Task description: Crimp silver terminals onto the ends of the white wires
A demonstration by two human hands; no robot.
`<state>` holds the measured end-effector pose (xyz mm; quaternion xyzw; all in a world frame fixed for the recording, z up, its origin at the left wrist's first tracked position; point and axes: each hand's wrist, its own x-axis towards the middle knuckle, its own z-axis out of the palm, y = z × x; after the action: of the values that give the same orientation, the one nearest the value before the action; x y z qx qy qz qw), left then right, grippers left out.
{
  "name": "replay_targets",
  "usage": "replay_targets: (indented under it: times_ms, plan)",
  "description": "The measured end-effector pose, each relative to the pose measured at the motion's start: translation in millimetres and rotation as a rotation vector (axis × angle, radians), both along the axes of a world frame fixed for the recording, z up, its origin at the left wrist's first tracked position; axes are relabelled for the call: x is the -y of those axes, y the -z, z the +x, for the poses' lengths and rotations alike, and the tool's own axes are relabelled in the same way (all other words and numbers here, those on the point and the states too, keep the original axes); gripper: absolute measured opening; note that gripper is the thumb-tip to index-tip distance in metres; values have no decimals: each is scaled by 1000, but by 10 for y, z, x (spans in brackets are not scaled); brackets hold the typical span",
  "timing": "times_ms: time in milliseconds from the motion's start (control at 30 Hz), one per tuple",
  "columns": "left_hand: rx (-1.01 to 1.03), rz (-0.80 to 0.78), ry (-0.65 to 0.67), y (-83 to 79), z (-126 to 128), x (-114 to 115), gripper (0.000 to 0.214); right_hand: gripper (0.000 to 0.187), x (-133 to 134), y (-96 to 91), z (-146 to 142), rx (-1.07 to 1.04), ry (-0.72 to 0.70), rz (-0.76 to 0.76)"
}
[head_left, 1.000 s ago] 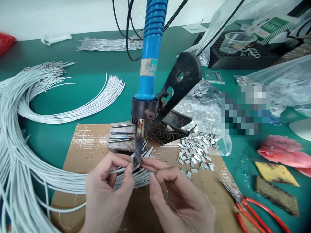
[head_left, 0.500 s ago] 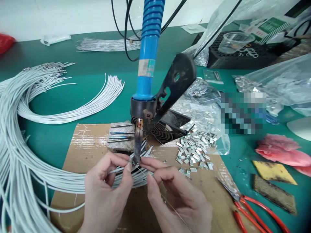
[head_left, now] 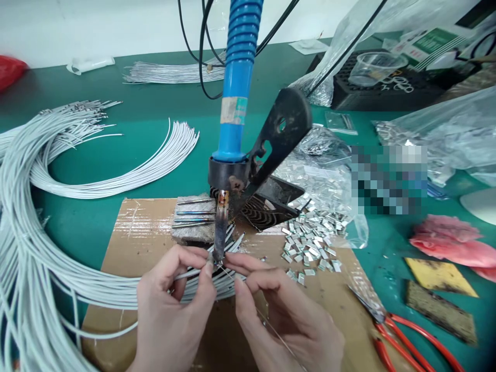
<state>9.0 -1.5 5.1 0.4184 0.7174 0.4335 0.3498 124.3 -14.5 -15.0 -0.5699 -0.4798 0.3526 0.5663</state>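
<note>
A blue soldering iron (head_left: 231, 134) hangs tip-down in a black stand, its dark tip (head_left: 219, 240) between my two hands. My left hand (head_left: 174, 310) is closed in a pinch on the end of a white cable (head_left: 185, 275), right beside the tip. Thin solder wire (head_left: 285, 345) runs through the pinched fingers of my right hand (head_left: 289, 310), its front end at the iron's tip. A small shiny spot shows where they meet; my fingertips partly hide it. More white cables (head_left: 116, 287) lie behind and under my hands on the cardboard (head_left: 134, 222).
Small metal pieces (head_left: 310, 248) lie loose at right, spilling by a clear plastic bag (head_left: 360, 232). Red-handled pliers (head_left: 382, 320) rest at front right, near yellow and brown sponges (head_left: 440, 275). A block with metal rods (head_left: 194, 219) sits left of the tip; cable bundles (head_left: 116, 187) cover the left.
Both hands stay at the iron's tip, with only a slight shift of my left hand to the right. A bright glint now shows at the tip. The view has moved slightly.
</note>
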Motion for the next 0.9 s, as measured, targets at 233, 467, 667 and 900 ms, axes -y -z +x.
replay_targets:
  times_ms: [233,467,667,900]
  plan:
    - [-70,58,35,59,-56,22,12,20,5,12,-19,-15,5,5]
    - [-98,79,52,29,-11,-8,12,20,7,32,-8,4,-5,26]
    - [-103,66,11,28,4,5,12,19,4,32,-5,39,15,38]
    - [-73,29,-49,-11,55,17,13,19,4,23,-18,33,28,57]
